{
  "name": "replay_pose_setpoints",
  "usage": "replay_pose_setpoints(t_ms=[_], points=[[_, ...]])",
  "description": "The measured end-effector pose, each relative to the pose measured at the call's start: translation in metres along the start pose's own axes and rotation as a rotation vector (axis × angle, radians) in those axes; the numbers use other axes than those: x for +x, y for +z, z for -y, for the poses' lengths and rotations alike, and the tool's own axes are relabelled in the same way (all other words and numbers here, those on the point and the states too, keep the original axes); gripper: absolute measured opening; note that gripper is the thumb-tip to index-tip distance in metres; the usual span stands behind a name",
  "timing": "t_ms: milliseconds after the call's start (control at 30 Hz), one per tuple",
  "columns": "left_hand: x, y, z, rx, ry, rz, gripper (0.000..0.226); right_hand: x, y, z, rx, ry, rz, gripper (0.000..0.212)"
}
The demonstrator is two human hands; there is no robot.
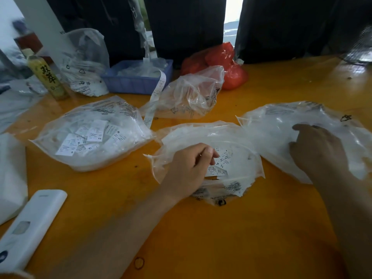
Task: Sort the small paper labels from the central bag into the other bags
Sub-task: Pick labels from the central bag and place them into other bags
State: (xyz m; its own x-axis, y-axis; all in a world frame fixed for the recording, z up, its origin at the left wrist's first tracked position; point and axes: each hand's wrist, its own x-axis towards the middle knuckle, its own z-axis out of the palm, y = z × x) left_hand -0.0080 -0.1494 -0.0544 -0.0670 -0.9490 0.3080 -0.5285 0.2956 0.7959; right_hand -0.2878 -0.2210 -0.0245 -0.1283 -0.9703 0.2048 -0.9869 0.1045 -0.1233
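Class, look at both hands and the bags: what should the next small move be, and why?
Probably lift the left hand out of the central bag with one label: its fingers are curled on the labels there, while the right hand rests on the right bag.

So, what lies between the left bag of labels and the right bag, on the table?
In the head view, the central bag lies between the left bag and the right bag, with the left hand reaching into it.

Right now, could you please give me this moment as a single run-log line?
step: sorting | left hand: pinching labels in central bag | right hand: resting on right bag | left bag: holds labels
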Motion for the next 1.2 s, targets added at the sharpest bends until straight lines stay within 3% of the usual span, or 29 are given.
replay_pose_setpoints(t_ms=[67, 200, 300, 467, 533, 600, 700, 800, 900, 1067, 1200], points=[[-0.001, 0.003, 0.004, -0.071, -0.064, -0.024, 0.030, 0.001, 0.002, 0.005, -0.005, 0.040, 0.058, 0.045], [0.000, 0.007, 0.010, -0.171, -0.176, -0.075, 0.032, 0.007, 0.007, 0.011, -0.074, 0.088, 0.136, 0.032], [-0.003, 0.009, 0.012, -0.184, -0.197, -0.061, 0.033, 0.010, 0.008, 0.011, -0.038, 0.088, 0.063, 0.022], [-0.004, 0.007, 0.015, -0.266, -0.214, -0.050, 0.033, 0.001, 0.003, 0.008, 0.087, -0.029, -0.149, 0.025], [-0.004, 0.007, 0.014, -0.278, -0.215, -0.046, 0.033, -0.008, -0.006, 0.014, 0.300, -0.095, -0.239, 0.017], [-0.005, 0.006, 0.014, -0.293, -0.204, -0.039, 0.033, -0.021, -0.014, 0.028, 0.670, -0.111, -0.220, 0.009], [-0.007, 0.007, 0.013, -0.326, -0.187, -0.023, 0.032, -0.039, -0.015, 0.048, 1.109, -0.136, -0.099, 0.015], [-0.008, 0.005, 0.010, -0.370, -0.152, 0.005, 0.034, -0.049, -0.009, 0.061, 1.337, -0.185, 0.016, 0.020], [-0.009, 0.004, 0.007, -0.360, -0.130, 0.051, 0.032, -0.057, 0.000, 0.073, 1.539, -0.199, 0.236, 0.018], [-0.012, 0.004, 0.006, -0.274, -0.082, 0.080, 0.034, -0.071, 0.006, 0.087, 1.445, -0.302, 0.317, 0.023], [-0.011, 0.005, 0.010, -0.208, -0.013, 0.034, 0.014, -0.077, 0.007, 0.093, 1.298, -0.348, 0.278, 0.023]])
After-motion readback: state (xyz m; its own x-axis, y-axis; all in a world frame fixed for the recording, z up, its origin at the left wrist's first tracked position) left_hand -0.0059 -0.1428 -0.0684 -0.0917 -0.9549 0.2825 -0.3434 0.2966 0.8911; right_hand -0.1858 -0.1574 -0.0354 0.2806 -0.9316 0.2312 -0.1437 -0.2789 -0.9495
